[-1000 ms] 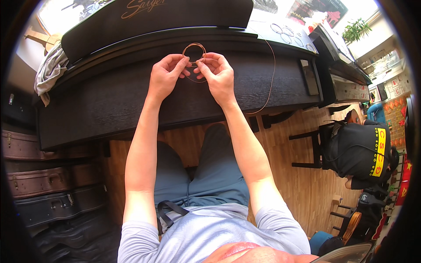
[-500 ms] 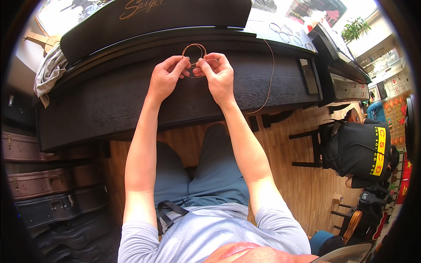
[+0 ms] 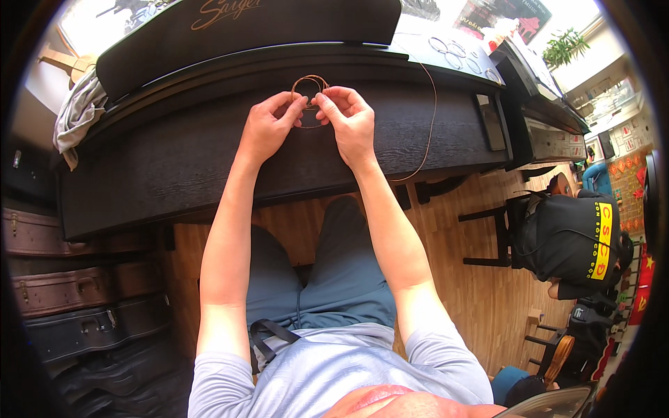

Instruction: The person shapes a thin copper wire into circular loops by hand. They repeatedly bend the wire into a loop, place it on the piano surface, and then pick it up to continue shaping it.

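Observation:
A copper-coloured guitar string, wound into a small ring of several loops, is held up over the black piano lid. My left hand pinches the ring's left side between thumb and fingers. On the other side, my right hand pinches it with thumb and forefinger, the remaining fingers curled. Both sets of fingertips nearly meet inside the ring and hide part of the loops. A long thin copper strand arcs across the lid at the right; whether it joins the ring I cannot tell.
More coiled strings lie on the piano's top right. A dark phone rests at the lid's right end. Grey cloth hangs at the left. Instrument cases are stacked lower left. A person in black sits at the right.
Both hands and the ring have dropped slightly toward me. My left hand has shifted a little to the right, bringing the fingertips closer together.

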Tool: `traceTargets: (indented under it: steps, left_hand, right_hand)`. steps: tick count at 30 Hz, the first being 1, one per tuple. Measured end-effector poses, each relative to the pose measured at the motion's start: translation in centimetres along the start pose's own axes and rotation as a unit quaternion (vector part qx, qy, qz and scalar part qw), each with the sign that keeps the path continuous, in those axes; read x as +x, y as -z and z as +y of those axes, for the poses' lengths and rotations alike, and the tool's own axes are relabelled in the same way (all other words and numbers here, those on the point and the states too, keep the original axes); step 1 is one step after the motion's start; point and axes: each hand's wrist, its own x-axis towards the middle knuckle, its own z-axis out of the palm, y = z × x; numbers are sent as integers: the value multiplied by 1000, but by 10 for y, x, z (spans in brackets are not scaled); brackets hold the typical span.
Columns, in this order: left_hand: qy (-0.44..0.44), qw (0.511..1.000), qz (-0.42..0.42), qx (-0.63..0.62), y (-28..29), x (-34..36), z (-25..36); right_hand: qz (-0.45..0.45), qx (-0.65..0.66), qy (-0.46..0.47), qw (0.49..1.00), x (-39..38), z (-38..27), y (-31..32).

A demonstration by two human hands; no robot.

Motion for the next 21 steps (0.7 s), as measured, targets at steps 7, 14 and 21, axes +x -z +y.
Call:
traceTargets:
  steps: [7,14,21]
  left_hand:
    - [8,1000,-20,5,0,0,-1]
    - [9,1000,-12,5,-3,0,1]
    - [27,999,-21,22,0,-1,0]
  right_hand:
    - [-16,13,14,1000,2,8,5]
    - [-38,8,30,999,2,11,9]
    - [-23,20,9,999,2,4,0]
